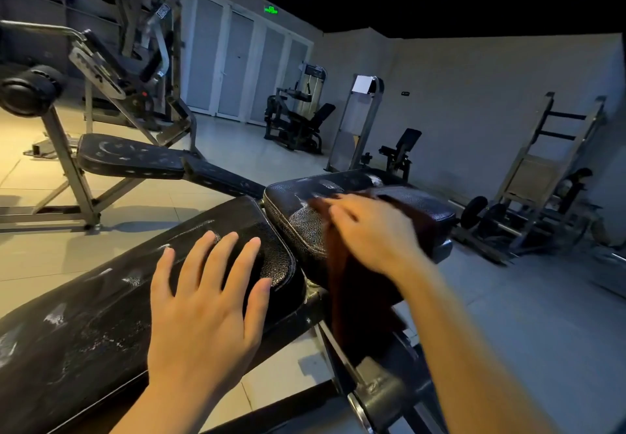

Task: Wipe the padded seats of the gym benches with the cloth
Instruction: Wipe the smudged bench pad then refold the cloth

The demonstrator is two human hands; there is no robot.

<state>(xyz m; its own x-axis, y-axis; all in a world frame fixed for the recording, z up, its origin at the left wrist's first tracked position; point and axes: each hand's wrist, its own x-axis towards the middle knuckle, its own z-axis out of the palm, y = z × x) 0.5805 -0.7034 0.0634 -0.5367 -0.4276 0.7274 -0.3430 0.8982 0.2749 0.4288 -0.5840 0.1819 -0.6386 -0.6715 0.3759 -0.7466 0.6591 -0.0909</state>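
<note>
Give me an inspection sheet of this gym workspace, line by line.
Surface: long back pad, black, worn, with pale scuffs.
Job's things: seat pad; dark red cloth draped over its near edge.
Clutter: nothing seen.
Grippers: left hand flat, fingers spread on the back pad; right hand on the cloth, blurred.
Cables: nothing seen.
Surroundings: second bench at left, machines along the wall, white doors.

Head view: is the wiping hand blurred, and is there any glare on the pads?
Head view: the right hand and the dark red cloth are motion-smeared; the left hand is sharp; pale sheen streaks the long pad; the room is dim and straight lines bow at the edges.
</note>
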